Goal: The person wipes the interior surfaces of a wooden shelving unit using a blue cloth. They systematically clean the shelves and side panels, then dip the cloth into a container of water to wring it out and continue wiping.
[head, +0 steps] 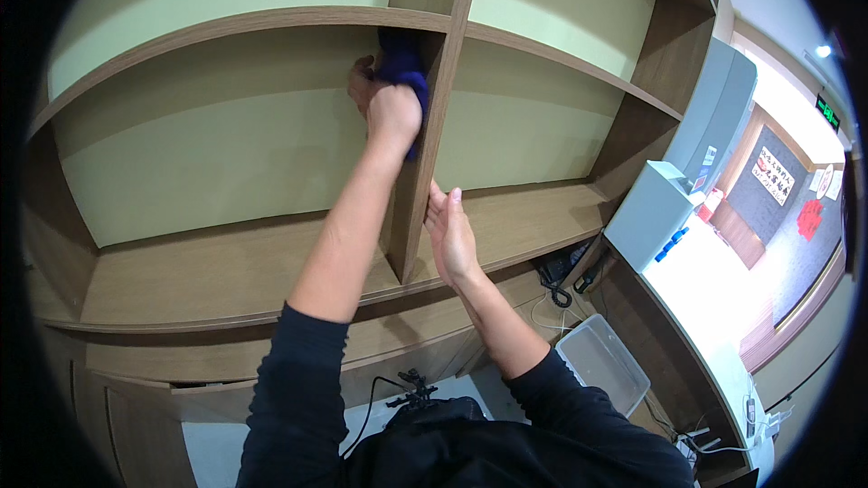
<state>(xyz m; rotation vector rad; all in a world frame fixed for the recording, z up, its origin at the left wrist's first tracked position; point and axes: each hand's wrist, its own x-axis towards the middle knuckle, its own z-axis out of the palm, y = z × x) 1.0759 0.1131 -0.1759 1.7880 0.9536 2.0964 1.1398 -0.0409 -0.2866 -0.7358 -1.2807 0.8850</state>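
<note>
A dark blue cloth (pixel 401 71) is in my left hand (pixel 392 105), up in the left compartment under the upper shelf (pixel 271 19). The cloth lies against the left face of the upright wooden divider (pixel 434 122), and part of it is hidden behind my hand and in shadow. On the divider's other side, my right hand (pixel 450 234) holds nothing. Its fingertips are at the divider's right face, low down, with the thumb apart from them.
Below the wooden lower shelf (pixel 203 291) are a desk telephone (pixel 557 271) with a coiled cord and a translucent plastic bin (pixel 603 359). A pale box (pixel 654 213) stands on the white counter at right. Loose cables (pixel 712 444) lie lower right.
</note>
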